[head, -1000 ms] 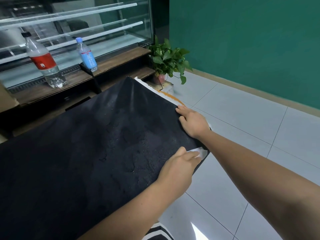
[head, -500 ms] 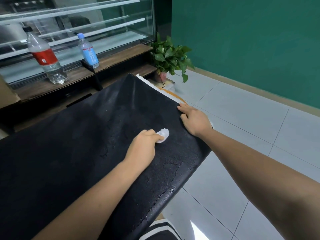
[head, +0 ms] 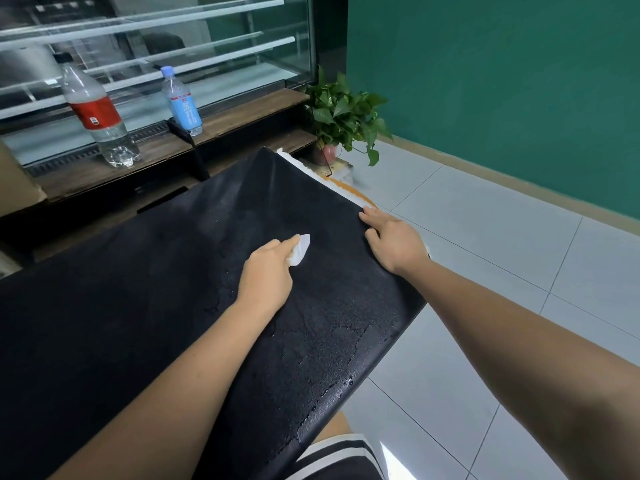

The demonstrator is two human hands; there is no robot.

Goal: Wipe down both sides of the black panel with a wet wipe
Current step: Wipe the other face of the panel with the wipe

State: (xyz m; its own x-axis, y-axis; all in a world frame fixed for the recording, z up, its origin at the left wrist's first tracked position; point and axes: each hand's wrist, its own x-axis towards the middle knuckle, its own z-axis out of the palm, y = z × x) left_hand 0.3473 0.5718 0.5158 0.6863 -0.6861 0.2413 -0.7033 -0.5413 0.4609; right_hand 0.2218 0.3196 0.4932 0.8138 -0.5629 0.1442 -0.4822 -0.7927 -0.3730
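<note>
Black panel (head: 138, 323) lies sloped across your lap; your left hand (head: 268, 271), fingers bunched round the wet wipe (head: 300, 249), presses it mid-surface to scrub; your right hand (head: 394, 242), fingers straight, rests on the right edge, likely steadying it.

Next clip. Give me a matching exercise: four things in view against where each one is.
1. wet wipe
2. right hand
3. red-label bottle
4. potted plant

A. on the wooden ledge
B. beside the green wall
C. resting on the black panel, at its right edge
D. held by the left hand on the panel

Pairs: 1-D, 2-C, 3-A, 4-B
</note>
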